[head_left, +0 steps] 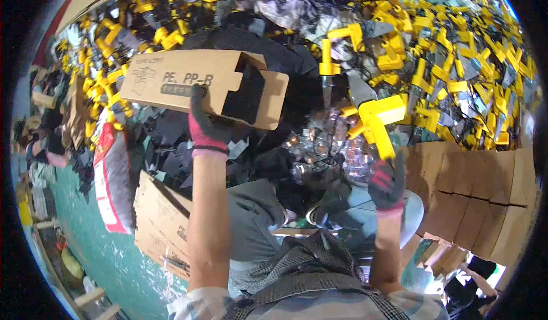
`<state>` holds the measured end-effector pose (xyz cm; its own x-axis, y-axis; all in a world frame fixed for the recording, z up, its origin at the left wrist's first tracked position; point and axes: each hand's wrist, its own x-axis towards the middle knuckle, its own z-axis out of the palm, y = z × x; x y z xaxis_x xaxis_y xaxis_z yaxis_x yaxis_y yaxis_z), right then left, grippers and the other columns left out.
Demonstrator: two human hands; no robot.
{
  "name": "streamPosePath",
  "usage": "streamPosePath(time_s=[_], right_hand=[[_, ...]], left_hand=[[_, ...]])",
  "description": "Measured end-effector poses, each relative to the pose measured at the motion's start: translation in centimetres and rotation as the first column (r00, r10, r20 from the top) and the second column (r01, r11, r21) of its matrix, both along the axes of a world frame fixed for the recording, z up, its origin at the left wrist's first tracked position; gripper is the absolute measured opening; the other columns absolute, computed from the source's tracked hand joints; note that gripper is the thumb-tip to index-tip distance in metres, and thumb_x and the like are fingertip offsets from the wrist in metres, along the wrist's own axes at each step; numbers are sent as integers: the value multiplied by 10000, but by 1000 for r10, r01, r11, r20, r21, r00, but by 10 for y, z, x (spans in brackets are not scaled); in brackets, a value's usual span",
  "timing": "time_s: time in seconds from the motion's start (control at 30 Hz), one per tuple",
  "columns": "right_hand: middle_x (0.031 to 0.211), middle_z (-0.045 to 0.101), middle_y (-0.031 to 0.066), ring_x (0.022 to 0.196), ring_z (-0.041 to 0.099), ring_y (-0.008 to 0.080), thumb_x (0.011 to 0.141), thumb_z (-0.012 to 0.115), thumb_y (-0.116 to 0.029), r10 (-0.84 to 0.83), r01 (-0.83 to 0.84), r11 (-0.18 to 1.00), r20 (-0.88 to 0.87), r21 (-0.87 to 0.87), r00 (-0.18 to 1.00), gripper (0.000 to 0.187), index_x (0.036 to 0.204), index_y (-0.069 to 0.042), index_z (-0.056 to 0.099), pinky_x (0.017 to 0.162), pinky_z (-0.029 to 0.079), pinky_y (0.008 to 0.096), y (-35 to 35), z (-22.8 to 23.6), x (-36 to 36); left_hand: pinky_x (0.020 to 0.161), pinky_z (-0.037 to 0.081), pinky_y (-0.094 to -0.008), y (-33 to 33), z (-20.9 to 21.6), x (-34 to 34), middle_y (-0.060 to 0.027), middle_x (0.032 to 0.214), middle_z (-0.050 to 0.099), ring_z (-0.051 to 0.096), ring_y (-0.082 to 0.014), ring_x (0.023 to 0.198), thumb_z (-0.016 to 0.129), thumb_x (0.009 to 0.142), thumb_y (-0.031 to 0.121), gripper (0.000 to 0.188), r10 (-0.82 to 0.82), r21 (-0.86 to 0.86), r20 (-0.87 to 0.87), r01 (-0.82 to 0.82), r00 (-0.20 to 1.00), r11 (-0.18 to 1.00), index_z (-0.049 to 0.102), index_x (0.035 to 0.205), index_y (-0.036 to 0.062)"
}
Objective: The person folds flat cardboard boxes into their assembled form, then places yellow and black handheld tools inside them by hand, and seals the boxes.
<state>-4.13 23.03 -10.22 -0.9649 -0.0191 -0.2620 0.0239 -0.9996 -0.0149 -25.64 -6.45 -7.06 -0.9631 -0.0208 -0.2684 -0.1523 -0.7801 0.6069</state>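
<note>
My left hand point(208, 123), in a pink and black glove, grips a long cardboard box point(171, 83) from below, its thumb on the printed side. The box's right end stands open, flaps out, with a dark inside. My right hand point(389, 182), gloved the same way, is closed on the lower end of a yellow-handled pipe welding iron point(379, 120). The iron's grey flat plate point(361, 90) points up and away. It hangs in the air to the right of the box, apart from it. The fingers' far side is hidden.
A heap of similar yellow irons point(445, 80) spreads across the back and right. Stacked cardboard boxes point(468, 188) stand at the right. Shiny small metal parts point(319, 149) lie before my knees. A red and white sack point(111, 177) and flattened cardboard point(160, 223) are at the left.
</note>
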Motion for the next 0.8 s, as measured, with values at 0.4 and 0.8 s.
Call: streamPosePath(time_s=[0.4, 0.8], right_hand=[[503, 392, -4, 318, 293, 60, 837, 427, -349, 408, -519, 763, 334, 386, 849, 337, 952, -33, 450, 301, 236, 204, -46, 50, 14], [714, 550, 70, 652, 517, 164, 852, 445, -190, 284, -109, -200, 164, 974, 945, 217, 884, 3, 538, 605, 417, 275, -69, 47, -55]], left_hand=[[864, 401, -439, -30, -9, 0, -127, 1098, 510, 500, -296, 989, 492, 792, 346, 468, -193, 130, -230, 227, 954, 965, 426, 1156, 59], [839, 423, -406, 1, 11, 27, -98, 1077, 518, 511, -266, 978, 528, 794, 307, 433, -366, 128, -101, 377, 925, 918, 430, 1136, 60]])
